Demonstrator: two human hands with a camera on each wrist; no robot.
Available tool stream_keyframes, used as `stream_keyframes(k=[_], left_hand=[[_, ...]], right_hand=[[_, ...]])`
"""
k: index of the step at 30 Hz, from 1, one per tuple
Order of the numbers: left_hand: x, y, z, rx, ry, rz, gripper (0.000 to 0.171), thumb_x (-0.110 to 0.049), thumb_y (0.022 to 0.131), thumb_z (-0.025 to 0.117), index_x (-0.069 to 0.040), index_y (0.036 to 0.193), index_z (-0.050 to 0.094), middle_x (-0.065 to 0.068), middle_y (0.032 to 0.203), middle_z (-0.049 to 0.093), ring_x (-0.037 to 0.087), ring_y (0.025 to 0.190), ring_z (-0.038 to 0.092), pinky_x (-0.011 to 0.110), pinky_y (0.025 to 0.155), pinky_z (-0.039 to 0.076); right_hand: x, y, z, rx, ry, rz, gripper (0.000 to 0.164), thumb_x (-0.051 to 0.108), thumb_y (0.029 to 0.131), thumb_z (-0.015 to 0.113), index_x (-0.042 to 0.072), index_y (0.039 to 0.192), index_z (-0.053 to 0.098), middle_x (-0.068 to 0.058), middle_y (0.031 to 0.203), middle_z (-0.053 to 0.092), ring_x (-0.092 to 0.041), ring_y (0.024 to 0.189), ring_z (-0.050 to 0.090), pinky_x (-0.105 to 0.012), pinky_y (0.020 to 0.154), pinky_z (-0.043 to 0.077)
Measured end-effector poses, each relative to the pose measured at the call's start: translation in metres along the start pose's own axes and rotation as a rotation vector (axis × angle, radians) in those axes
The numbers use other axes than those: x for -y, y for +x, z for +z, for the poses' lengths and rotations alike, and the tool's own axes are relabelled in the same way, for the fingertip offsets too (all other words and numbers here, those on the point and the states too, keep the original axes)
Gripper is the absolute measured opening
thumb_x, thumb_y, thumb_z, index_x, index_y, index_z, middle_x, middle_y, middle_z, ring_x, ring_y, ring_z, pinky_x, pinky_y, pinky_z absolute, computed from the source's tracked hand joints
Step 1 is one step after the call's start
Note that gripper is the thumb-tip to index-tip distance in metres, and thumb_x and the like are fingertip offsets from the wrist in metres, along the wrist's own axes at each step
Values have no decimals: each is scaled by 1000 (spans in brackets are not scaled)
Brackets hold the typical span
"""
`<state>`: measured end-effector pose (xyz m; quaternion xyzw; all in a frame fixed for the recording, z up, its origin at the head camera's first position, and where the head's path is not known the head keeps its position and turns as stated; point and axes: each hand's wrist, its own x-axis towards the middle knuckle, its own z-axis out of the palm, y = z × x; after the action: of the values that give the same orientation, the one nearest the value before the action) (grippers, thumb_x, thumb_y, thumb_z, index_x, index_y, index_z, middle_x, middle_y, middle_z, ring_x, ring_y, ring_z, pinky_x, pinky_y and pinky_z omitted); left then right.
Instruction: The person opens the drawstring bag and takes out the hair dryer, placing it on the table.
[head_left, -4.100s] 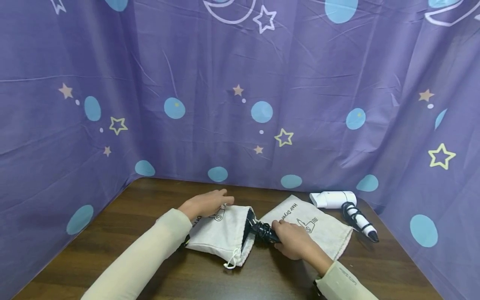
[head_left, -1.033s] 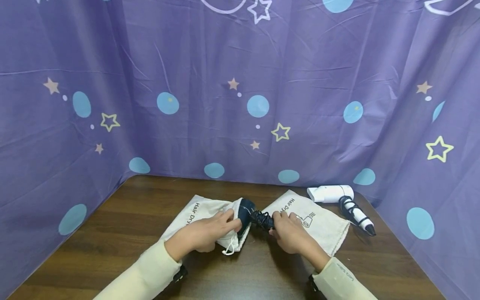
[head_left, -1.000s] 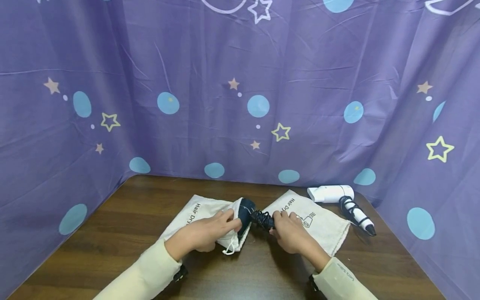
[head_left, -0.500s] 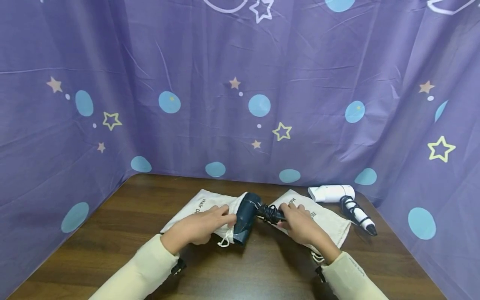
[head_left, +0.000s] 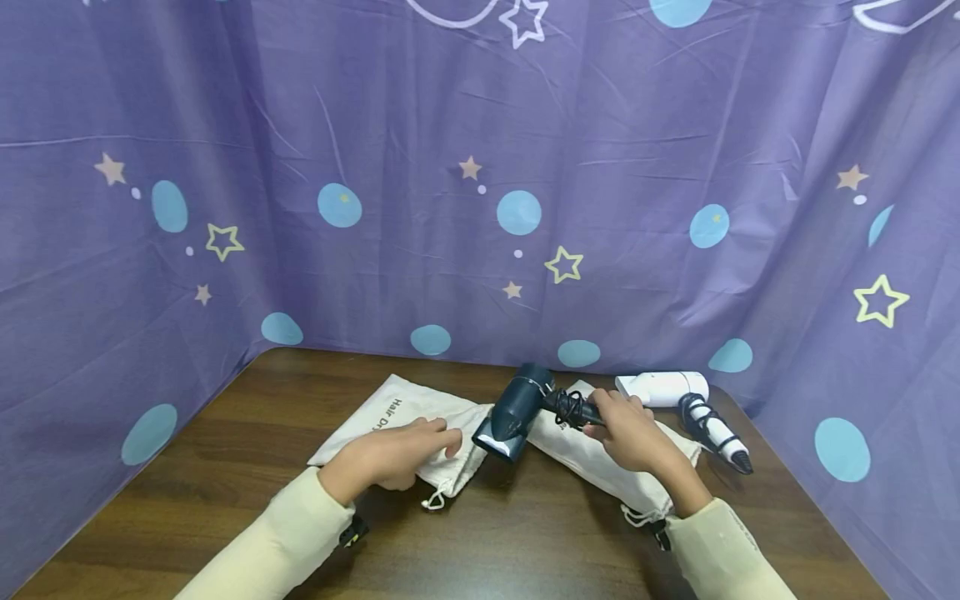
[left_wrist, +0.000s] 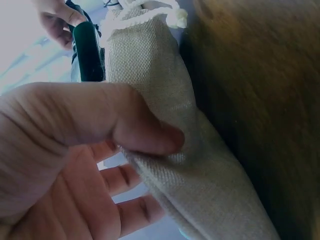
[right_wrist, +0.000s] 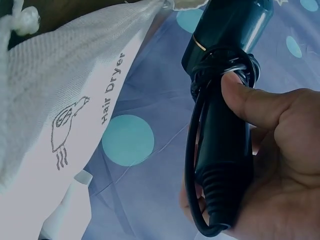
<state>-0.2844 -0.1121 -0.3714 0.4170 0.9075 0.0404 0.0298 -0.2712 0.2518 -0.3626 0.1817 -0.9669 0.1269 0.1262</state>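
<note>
My right hand [head_left: 633, 429] grips the cord-wrapped handle of a dark hair dryer [head_left: 519, 407], held just right of the left drawstring bag's mouth. In the right wrist view, the thumb lies along the handle [right_wrist: 222, 135] and the black cord loops beside it. My left hand [head_left: 397, 454] holds the left cream drawstring bag [head_left: 360, 427], printed "Hair Dryer". The left wrist view shows the thumb on one side of the bag's cloth [left_wrist: 150, 75] and fingers behind it. A second drawstring bag [head_left: 585, 458] lies partly under my right hand.
A white hair dryer [head_left: 663, 388], its handle wrapped in black cord, lies at the back right of the brown wooden table [head_left: 480, 542]. A purple patterned curtain [head_left: 420, 250] encloses the table's back and sides.
The dark hair dryer has come out of the left bag, moving right and up with my right hand. My left hand went from the bag's top to near its mouth, which now looks slack.
</note>
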Motion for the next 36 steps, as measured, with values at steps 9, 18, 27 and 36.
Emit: stream_keyframes(k=[9,18,27,36], left_hand=[[2,1,3,42,-77,91,49,22,64,68,-18,90,53,-4,88,51,7,81,47,23,75,44],[1,2,7,53,-76,100,48,21,64,68,-17,90,55,-4,86,51,6,80,46,21,73,43],[0,7,7,-8,-42,132,44,21,65,62,-17,85,51,-4,80,49,7,75,41,22,67,38],[-2,6,4,-30,-6,145,42,19,66,63,-18,84,53,-6,80,49,7,74,43,22,68,39]], right_hand=[[2,2,1,-11,34,33,20,18,96,70,8,109,58,-7,95,59,-29,85,52,-50,68,43],[10,17,13,-21,23,5,18,17,94,72,7,101,59,-4,86,57,-24,84,55,-50,78,41],[31,52,21,29,51,144,26,20,95,70,-2,100,59,-14,88,62,-33,87,61,-49,79,41],[54,81,31,97,51,279,42,22,100,62,-14,120,54,-32,115,63,-53,113,57,-64,93,46]])
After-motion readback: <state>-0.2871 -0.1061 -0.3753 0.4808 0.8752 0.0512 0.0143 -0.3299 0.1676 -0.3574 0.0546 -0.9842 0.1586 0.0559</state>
